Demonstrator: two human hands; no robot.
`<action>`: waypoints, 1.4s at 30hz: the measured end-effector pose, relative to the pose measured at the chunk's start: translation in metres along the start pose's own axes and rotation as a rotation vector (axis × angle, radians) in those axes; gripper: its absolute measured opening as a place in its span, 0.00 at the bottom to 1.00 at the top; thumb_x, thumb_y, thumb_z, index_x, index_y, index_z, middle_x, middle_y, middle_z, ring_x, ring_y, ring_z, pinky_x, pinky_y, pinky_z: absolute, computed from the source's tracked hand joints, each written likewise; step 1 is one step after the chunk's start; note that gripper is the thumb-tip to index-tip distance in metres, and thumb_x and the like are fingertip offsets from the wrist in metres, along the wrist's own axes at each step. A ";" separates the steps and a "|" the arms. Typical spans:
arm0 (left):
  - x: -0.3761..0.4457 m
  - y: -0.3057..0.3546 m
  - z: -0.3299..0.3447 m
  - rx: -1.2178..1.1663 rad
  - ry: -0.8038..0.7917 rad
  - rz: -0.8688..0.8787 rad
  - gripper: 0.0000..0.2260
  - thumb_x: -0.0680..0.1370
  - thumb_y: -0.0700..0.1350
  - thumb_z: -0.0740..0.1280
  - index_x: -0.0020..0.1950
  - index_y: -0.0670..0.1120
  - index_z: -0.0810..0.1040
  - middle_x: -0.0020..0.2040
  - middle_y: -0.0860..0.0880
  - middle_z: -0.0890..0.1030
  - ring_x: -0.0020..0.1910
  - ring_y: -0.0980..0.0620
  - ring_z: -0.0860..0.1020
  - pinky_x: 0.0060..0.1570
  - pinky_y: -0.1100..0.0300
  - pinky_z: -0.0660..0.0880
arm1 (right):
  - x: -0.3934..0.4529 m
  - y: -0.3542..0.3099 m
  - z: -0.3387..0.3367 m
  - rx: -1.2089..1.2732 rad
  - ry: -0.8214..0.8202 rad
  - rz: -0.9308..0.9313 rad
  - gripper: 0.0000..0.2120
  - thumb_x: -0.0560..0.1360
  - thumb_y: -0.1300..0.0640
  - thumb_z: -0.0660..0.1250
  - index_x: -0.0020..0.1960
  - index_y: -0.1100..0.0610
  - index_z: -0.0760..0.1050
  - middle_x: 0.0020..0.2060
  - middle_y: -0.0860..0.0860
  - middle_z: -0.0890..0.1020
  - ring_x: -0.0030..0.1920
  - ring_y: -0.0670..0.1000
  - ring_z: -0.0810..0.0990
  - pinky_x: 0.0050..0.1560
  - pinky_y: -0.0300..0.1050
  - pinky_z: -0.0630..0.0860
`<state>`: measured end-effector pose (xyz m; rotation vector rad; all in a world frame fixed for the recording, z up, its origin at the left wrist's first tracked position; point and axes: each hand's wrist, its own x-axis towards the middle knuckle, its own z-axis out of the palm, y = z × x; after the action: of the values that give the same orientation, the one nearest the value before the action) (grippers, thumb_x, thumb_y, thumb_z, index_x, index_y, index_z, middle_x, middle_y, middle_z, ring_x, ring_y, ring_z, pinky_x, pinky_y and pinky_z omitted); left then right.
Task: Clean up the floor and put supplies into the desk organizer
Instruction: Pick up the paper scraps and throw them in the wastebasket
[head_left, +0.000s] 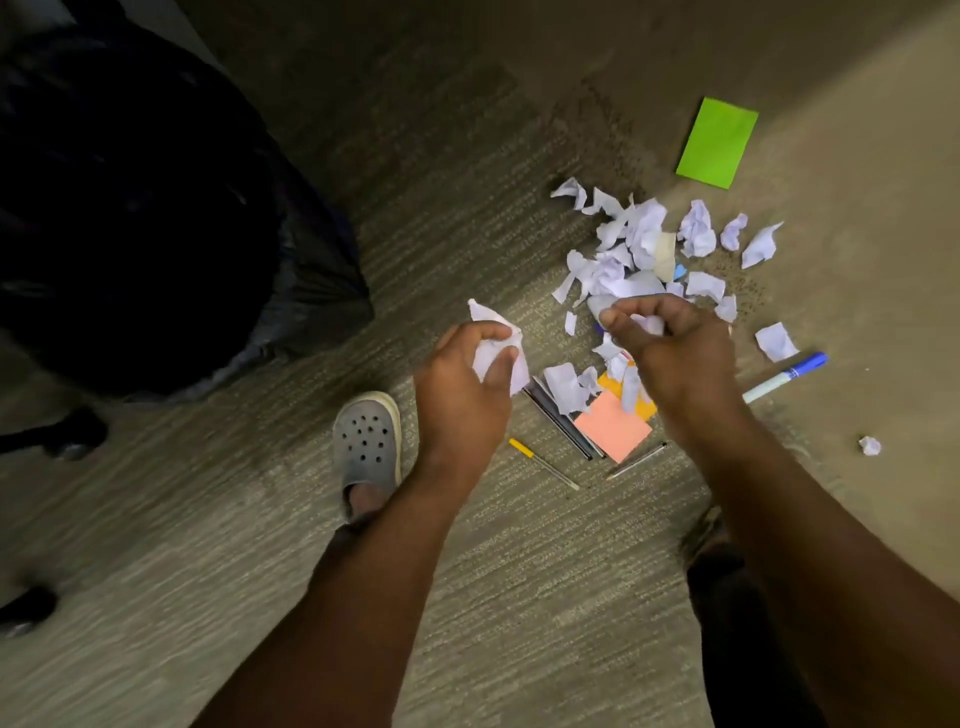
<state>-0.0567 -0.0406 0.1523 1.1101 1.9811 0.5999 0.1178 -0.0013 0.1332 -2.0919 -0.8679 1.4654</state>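
Observation:
A heap of crumpled white paper scraps lies on the carpet. My left hand is closed around a wad of crumpled paper, held above the floor left of the heap. My right hand hovers over the heap's near edge, fingers pinched on a small paper scrap. Beneath and between the hands lie a pink sticky note pad, an orange pad, dark pens, a yellow-capped pen, a thin grey pen and a blue-capped marker.
A black trash bag stands open at the left. A green sticky pad lies beyond the heap. A stray paper ball sits at the right. My foot in a grey clog rests near the left hand.

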 end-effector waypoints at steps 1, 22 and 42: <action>0.001 0.010 -0.019 -0.038 0.065 0.012 0.05 0.74 0.40 0.71 0.48 0.48 0.81 0.46 0.58 0.79 0.46 0.65 0.76 0.50 0.70 0.71 | -0.015 -0.023 0.013 0.074 -0.077 -0.033 0.04 0.69 0.51 0.75 0.42 0.50 0.82 0.42 0.49 0.85 0.47 0.48 0.82 0.52 0.49 0.79; 0.096 -0.076 -0.240 0.391 0.416 -0.074 0.19 0.81 0.48 0.54 0.70 0.44 0.72 0.67 0.41 0.76 0.65 0.44 0.74 0.65 0.57 0.68 | -0.072 -0.174 0.281 -0.670 -0.364 -0.938 0.26 0.79 0.42 0.58 0.73 0.52 0.64 0.74 0.55 0.65 0.72 0.59 0.63 0.65 0.59 0.69; -0.018 -0.091 0.067 0.361 -0.369 0.240 0.19 0.72 0.51 0.65 0.62 0.48 0.77 0.57 0.48 0.78 0.57 0.45 0.76 0.53 0.52 0.77 | 0.010 0.145 -0.001 -0.911 -0.049 -0.197 0.23 0.74 0.54 0.67 0.66 0.58 0.67 0.65 0.59 0.69 0.63 0.63 0.71 0.60 0.54 0.72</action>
<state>-0.0417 -0.1004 0.0564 1.5692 1.6810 0.1364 0.1560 -0.0969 0.0306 -2.4391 -1.9713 1.1117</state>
